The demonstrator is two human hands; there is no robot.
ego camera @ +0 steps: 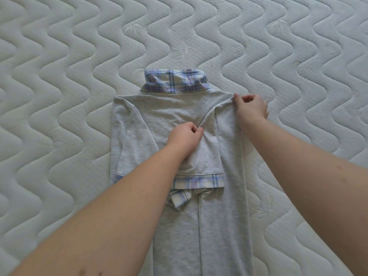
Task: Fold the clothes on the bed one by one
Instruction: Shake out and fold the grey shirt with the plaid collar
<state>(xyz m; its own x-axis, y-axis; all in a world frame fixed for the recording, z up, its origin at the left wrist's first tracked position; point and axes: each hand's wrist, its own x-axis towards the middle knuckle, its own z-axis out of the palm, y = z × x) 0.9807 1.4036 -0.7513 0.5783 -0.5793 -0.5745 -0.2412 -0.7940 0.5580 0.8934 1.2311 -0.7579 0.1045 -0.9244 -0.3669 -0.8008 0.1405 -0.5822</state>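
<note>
So the bed (pixel 59 56) is filling pretty much the whole view, a bare white mattress with that wavy quilted stitching and little leaf patterns sewn in. Lying flat in the middle of it is a light grey shirt (pixel 179 110), back side up, collar end pointing away from the person and the long body running down toward them. Both sides are lying folded in toward the middle, so it's looking like a narrow strip. The plaid collar (pixel 175 81) in blue, lilac and cream is sitting at the far end, and the matching plaid cuff (pixel 199 181) of a folded-in sleeve is lying across the middle of the shirt.

The person is reaching in with both bare arms. Their left hand (pixel 185 136) is pinching a bit of grey fabric around the centre, fingers curled in. Their right hand (pixel 252 106) is gripping the shirt's right shoulder edge between thumb and fingers.
</note>
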